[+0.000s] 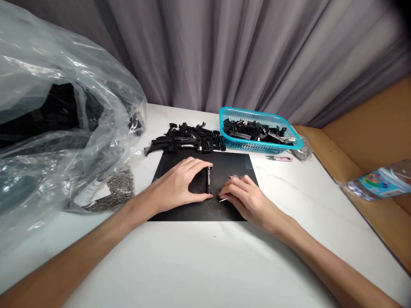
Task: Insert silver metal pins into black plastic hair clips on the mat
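Observation:
My left hand point(180, 184) grips a narrow black plastic part point(208, 179) by its two ends, thumb at the near end and fingers at the far end. The part stands over a black mat point(192, 214). To its right, my right hand point(245, 194) is closed, with a thin silvery metal piece point(225, 198) sticking out from the fingers. Something small and dark is at those fingertips, too small to name. Just beyond the right hand lies a little heap of small metal pieces point(235, 176) on the mat.
A pile of black plastic parts point(189, 139) lies behind the mat. A blue basket point(257, 145) holds more. Pink-handled thread snips point(279, 158) lie in front of it. On the left are a large clear plastic bag point(105, 64) and a bag of metal pieces point(118, 190). A bottle point(379, 184) lies at right.

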